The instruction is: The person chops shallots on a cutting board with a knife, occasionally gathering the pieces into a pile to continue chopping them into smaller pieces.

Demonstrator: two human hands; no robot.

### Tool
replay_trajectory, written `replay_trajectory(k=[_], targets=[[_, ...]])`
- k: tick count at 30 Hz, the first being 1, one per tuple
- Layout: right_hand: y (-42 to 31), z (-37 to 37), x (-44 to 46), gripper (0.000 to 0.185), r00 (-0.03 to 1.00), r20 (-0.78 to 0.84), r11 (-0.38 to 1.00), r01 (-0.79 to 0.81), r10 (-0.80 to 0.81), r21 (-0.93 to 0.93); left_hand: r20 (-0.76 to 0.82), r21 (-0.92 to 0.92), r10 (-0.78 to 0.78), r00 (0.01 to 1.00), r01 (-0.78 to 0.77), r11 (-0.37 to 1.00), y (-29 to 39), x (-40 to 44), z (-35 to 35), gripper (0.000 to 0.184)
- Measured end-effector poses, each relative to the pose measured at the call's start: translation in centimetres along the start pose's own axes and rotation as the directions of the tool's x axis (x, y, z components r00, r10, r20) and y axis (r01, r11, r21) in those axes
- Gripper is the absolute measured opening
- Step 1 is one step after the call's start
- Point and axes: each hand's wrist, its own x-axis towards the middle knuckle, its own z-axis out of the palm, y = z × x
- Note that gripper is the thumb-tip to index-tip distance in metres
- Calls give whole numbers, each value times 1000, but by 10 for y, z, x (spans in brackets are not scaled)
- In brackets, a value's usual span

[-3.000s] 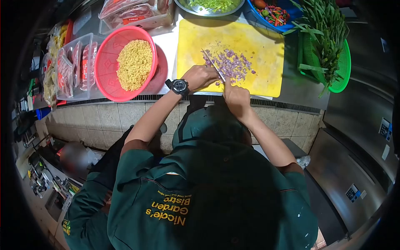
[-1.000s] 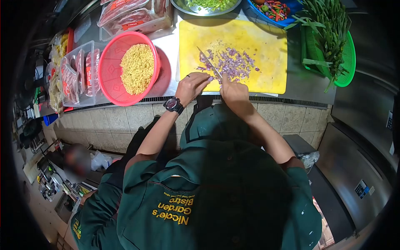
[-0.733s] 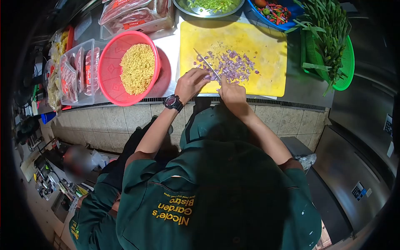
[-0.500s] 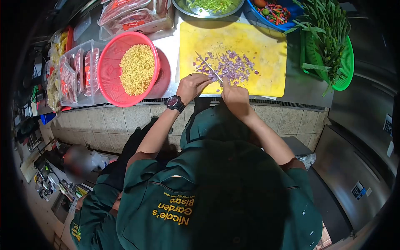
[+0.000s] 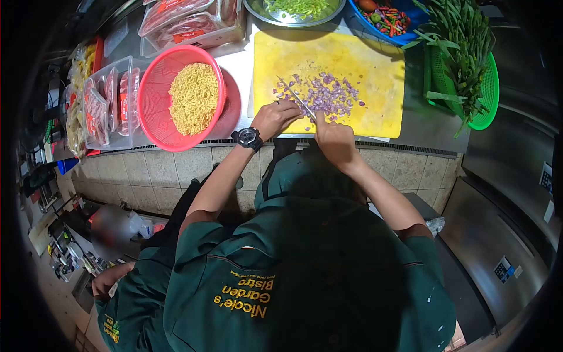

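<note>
On the yellow cutting board (image 5: 375, 76) lies a loose heap of chopped purple shallots (image 5: 337, 94). My right hand (image 5: 335, 139) is closed around the handle of a knife (image 5: 299, 100), whose narrow blade slants up and left over the pieces. My left hand (image 5: 277, 119), below a black wristwatch, rests at the board's near edge just left of the blade. Its fingers are bent and pressed together. Whatever sits under those fingertips is hidden from view.
Left of the board stands a pink colander (image 5: 153, 117) with dry noodles. Packed meat fills plastic tubs (image 5: 132, 138) farther left. Behind are a metal bowl (image 5: 287, 23) of chopped greens and a blue basket (image 5: 404, 40) of chilies. A green basket (image 5: 491, 97) holds leafy stalks. A co-worker's sleeve (image 5: 138, 293) is close at left.
Both hands and the knife keep nearly the same place, with only a slight shift. At lower left, the co-worker's arm has moved and now shows more.
</note>
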Motion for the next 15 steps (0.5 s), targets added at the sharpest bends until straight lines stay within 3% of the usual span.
replay_trajectory(k=[4,8,10,12,15], targets=[[-2,12,-5,35,999,-35,997,3,-6,-72,30,-13,15,999,-15,1000,-2,1,-1,13],[-4,27,6,35,996,-87,1000,9,-7,27,1,1,52,999,-52,999,-4,-1,0,15],[-6,24,6,35,996,-92,997,3,4,82,31,-17,-2,1000,2,1000,-2,-2,1,16],[-6,18,9,43,998,-59,994,29,-35,-101,23,-25,23,999,-23,999,-4,1,0,16],[-14,8,3,35,999,-46,985,-15,7,-170,30,-32,44,999,-43,999,-3,-2,-3,15]])
